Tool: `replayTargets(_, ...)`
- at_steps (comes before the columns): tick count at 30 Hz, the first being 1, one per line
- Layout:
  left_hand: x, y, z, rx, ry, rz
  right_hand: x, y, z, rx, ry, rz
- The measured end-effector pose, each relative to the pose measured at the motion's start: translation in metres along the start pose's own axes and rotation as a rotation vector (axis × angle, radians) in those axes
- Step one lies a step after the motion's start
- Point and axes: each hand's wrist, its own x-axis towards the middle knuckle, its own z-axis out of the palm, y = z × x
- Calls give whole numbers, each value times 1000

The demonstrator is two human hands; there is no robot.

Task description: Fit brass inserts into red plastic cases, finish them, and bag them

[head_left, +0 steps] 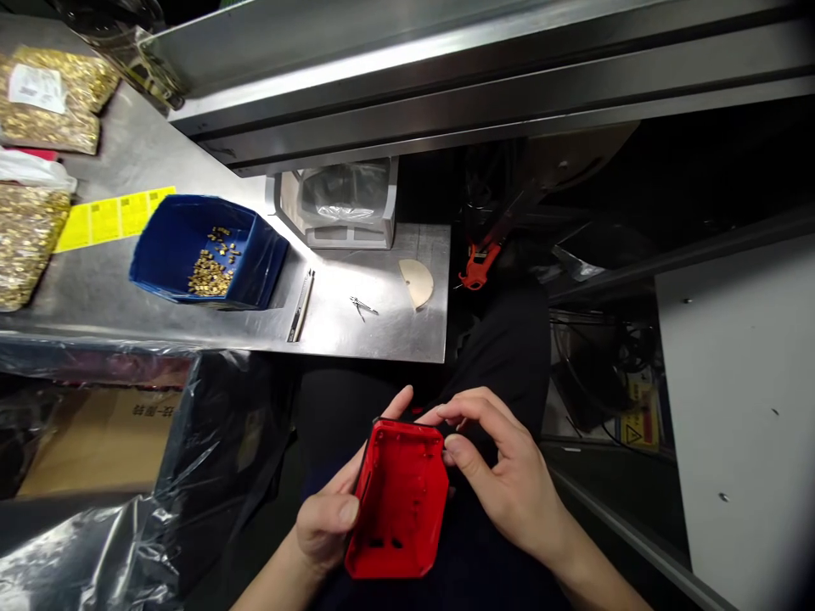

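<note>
A red plastic housing (401, 501), hollow with a dark rim along its upper and left edges, is held above the lap with its open side facing up. My left hand (334, 513) grips it from the left, thumb on the side and fingers behind. At the upper right corner of the housing is my right hand (503, 475), its thumb and fingers drawn together against the edge. Whether a small part sits between those fingertips cannot be made out. Small holes and posts show inside the housing.
On the metal bench, a blue bin (255, 267) holds small brass pieces (210, 276). Beside it lie a pen (301, 307), nail clippers (362, 307) and a beige half disc (418, 283). A grey bin (385, 229) stands behind, near an orange-handled tool (479, 267). Bags of brass parts (29, 238) lie left.
</note>
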Motion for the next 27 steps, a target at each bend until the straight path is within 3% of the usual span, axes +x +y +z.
replayTargets(4, 3, 1, -1, -34, 16, -8, 0, 3, 2, -30, 7, 7)
replayTargets(9, 7, 1, 3, -2, 5, 17, -2, 9, 5, -61, 116, 68)
replayTargets(12, 8, 0, 8, 65, 57, 11, -3, 8, 5, -16, 126, 108)
replayTargets(15, 9, -2, 9, 169, 106, 65, -7, 2, 4, 22, 32, 151)
replayTargets(20, 11, 0, 2, 401, 77, 89, -16, -6, 12, 48, -256, 126)
replayTargets(27, 13, -4, 2, 659, 166, 75, -15, -5, 18, 134, -293, 241)
